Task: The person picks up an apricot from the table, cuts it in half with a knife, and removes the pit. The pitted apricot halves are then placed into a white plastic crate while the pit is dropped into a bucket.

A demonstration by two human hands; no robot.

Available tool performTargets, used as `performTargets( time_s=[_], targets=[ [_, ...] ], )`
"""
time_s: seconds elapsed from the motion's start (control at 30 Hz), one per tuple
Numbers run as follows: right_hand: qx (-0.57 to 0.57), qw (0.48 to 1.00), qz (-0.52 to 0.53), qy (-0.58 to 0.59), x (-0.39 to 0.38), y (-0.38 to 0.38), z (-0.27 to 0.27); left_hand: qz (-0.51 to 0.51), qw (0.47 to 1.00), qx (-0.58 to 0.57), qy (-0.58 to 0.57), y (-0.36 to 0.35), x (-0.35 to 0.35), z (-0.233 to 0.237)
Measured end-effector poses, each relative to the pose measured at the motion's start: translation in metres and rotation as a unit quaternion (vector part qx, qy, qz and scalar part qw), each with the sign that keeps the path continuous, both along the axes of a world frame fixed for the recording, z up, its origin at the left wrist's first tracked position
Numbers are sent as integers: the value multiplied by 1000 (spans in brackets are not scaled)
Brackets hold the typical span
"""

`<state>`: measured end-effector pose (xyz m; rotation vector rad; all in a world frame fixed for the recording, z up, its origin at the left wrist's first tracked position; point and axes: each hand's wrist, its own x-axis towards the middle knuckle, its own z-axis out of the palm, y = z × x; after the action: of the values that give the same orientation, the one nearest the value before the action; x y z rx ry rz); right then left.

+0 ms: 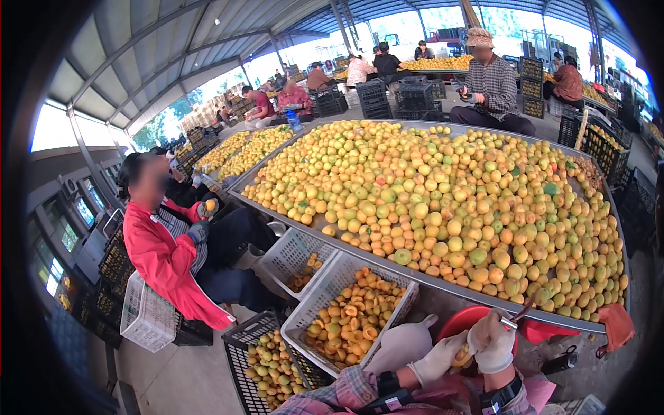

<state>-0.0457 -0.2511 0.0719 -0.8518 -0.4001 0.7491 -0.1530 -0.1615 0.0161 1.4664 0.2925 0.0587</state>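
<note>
Head view: the left hand (438, 357) holds a partly covered fruit (462, 356), the right hand (492, 342) an indistinct tool (510, 323).

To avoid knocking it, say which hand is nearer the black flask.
Right. The right hand is to the left of the flask; the left hand is farther left, past the right one.

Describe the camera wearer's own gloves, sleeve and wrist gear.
The left glove and right glove are whitish fabric. The left sleeve is pink plaid. The left strap and right strap are black. A black forearm module bears a pale label.
</note>
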Motion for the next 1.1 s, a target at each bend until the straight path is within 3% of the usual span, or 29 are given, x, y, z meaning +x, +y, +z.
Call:
performTargets(
  time_s=[0.07, 0.2, 0.23, 0.27, 0.3, 0.33, 0.37, 0.4, 0.47, 0.5, 0.53, 0.57, 0.6, 0.67, 0.77, 0.8, 0.87, 0.93, 1.0, 1.07, 1.1],
  targets=[
    [-8, 1000, 3, -6, 0, -2, 0, -32, 996, 42, -65, 0, -1, -2],
    [-12, 999, 37, 7, -3, -7, -1, -51, 997, 6, -53, -2, -4, -1],
    [-8, 998, 53, 45, -7, -6, -9, -27, 982, -185, 18, -4, -4, -8],
    [-4, 994, 69, 83, -13, -4, -16, -3, 925, -368, 88, -5, -4, -12],
    [-5, 987, 62, 148, -15, -3, -17, -4, 926, -368, 87, -4, -4, -16],
    [-6, 987, 61, 148, -15, -4, -16, -18, 992, -109, -60, -3, -7, -20],
    [-14, 995, 50, 84, -16, -3, -6, -30, 966, 158, -201, -3, -11, -24],
    [-22, 999, 36, 19, -17, -1, 2, -32, 967, 154, -200, 0, -11, -22],
    [60, 998, 5, 36, -17, 5, 0, -7, 980, 86, -179, 2, -6, -17],
    [114, 992, -12, 42, -11, 8, -9, 34, 991, -92, -94, 1, -3, -5],
    [96, 990, -83, 60, -11, 7, 10, 66, 962, -265, 8, 2, 1, 13],
    [20, 979, -143, -143, -3, 1, 12, 90, 963, -243, 78, 0, 5, 47],
    [35, 984, -153, -86, 2, -6, 20, 111, 960, -212, 145, 0, 7, 70],
    [29, 980, -194, 35, 14, -16, 23, 55, 958, -267, 82, 10, 14, 36],
    [-145, 978, -145, 45, 18, -24, 4, 139, 983, -94, 69, 6, 22, 25],
    [-178, 977, -109, 42, 14, -24, -9, 133, 984, -95, 69, 7, 23, 17],
    [-215, 972, -39, 92, -1, -20, -27, 178, 978, 100, -35, 9, 28, -2],
    [-254, 961, 13, 113, -8, -14, -43, 191, 976, 90, -53, 6, 33, -17],
    [-251, 961, 21, 118, -6, -12, -48, 198, 932, 288, -93, 8, 38, -18],
    [-237, 964, 92, 83, 1, -14, -48, 188, 928, 317, -60, 12, 36, -10],
    [-219, 959, 101, 149, 3, -14, -46, 176, 913, 360, -69, 14, 37, -5]
  ],
)
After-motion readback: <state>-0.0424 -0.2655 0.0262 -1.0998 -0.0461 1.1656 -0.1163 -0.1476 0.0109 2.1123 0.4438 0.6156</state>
